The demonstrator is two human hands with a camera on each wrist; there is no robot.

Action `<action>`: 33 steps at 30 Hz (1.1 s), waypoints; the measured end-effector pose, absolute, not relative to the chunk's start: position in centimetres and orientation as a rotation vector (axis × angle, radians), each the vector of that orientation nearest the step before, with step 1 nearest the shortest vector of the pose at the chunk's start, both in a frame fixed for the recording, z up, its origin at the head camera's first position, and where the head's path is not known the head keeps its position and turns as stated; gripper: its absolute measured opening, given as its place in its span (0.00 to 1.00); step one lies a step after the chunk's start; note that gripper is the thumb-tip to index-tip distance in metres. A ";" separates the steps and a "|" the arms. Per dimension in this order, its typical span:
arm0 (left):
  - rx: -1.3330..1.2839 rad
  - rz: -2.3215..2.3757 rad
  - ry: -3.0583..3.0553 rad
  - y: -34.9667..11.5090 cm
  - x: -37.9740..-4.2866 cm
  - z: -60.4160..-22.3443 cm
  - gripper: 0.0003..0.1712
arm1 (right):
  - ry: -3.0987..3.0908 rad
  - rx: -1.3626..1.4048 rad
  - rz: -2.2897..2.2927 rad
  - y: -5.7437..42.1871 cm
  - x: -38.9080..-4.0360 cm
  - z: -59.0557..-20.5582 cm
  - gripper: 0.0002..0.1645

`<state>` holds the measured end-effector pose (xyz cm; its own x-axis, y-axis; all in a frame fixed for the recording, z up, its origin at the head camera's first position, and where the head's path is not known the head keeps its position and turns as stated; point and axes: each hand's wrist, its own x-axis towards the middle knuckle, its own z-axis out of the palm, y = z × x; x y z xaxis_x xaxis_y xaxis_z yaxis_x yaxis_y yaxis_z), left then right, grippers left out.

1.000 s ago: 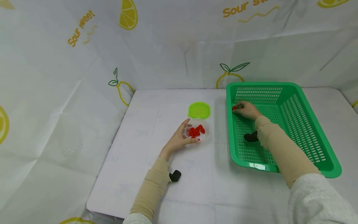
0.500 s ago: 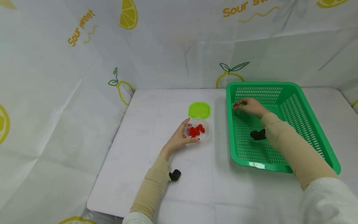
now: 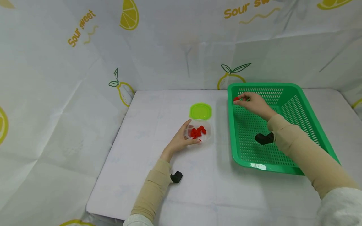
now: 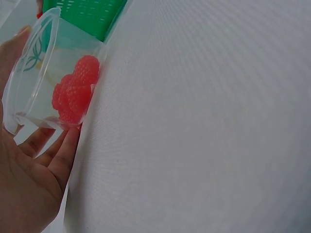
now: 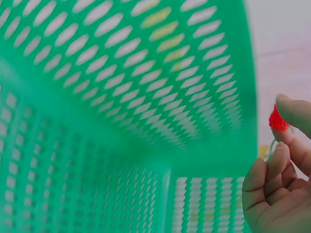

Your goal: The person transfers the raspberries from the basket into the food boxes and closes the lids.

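Note:
My left hand (image 3: 178, 140) holds a clear plastic tub (image 3: 208, 125) on the table, thumb on the near side and fingers round the far side. Several red raspberries (image 4: 75, 90) lie in the tub, clustered at the bottom in the left wrist view. Over the far left part of a green basket (image 3: 316, 125), my right hand (image 3: 255, 105) pinches one raspberry (image 5: 278, 119) between thumb and index finger. That raspberry is near the basket's left rim, and the other fingers are curled in the right wrist view.
A lime-green lid (image 3: 200, 110) lies flat just behind the tub. The basket has slotted walls and a raised rim, and stands to the right of the tub on the white-covered table (image 3: 152, 122). A lemon-print cloth (image 3: 169, 47) hangs behind.
My right hand has risen from inside the basket and moved back and slightly right, carrying the raspberry up toward the left rim. The left hand and tub stay in place.

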<state>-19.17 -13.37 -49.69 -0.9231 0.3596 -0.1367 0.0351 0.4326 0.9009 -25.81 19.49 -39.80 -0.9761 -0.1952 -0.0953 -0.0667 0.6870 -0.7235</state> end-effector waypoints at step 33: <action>0.336 1.535 2.326 -13.6 -19.1 -49.4 0.52 | 2.307 -0.849 -0.972 6.1 -25.4 -39.0 0.14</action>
<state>-19.12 -13.64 -49.40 -0.9165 0.3729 -0.1449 0.0133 0.3905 0.9205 -25.40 6.12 -38.98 -0.6847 -0.7023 -0.1947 -0.3511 0.5520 -0.7563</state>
